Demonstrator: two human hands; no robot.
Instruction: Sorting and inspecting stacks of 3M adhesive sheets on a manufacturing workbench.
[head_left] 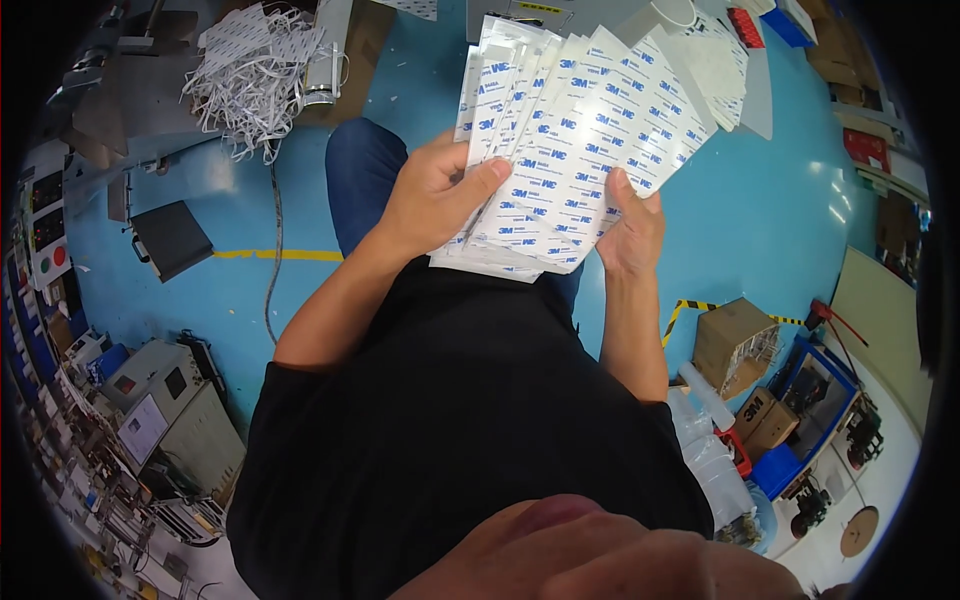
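**Loosely fanned: a stack of sheets being held in two hands**

A blue floor (800, 215) is being viewed from above. Over the lap, a fanned stack of white sheets (575, 150) with blue print is being held, its upper corners splaying apart unevenly. At upper left, a tangle of white strips (250, 80) is hanging partly over an edge; at upper right, a smaller pile of similar sheets (725, 75) is being partly screened by the stack. The stack's left side is being clasped by the left hand (437, 200), curled nearly closed; its right edge is being pinched by the right hand (635, 235), half curled. Both thumbs are lying on the printed face; the fingers behind are being hidden. Slippage is probably being risked: through uneven fanning or slackened thumb pressure, smooth-looking outer sheets could be shed floorward.
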